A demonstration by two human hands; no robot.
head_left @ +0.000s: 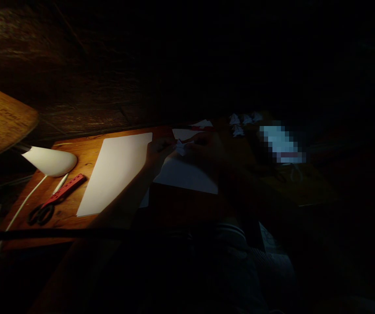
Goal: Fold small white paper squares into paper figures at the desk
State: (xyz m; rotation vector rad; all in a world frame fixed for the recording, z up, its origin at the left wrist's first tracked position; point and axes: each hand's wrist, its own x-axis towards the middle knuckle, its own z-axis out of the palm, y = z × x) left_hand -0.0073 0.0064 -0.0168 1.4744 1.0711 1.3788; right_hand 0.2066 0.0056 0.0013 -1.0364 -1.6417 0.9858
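Note:
The scene is very dark, lit only at the left. My left hand [157, 152] and my right hand [205, 146] meet over a small folded piece of white paper [181, 147], with fingers pinched on it from both sides. Under them lies a white sheet [187, 174] on the wooden table [89, 150]. A larger white sheet [115, 174] lies just left of my left forearm.
A white lamp head [51, 160] with its cord sits at the table's left. Red-handled scissors [54, 199] lie in front of it. Small crumpled or folded white paper bits [242, 120] sit at the far right, beside a blurred light patch. Everything to the right is in darkness.

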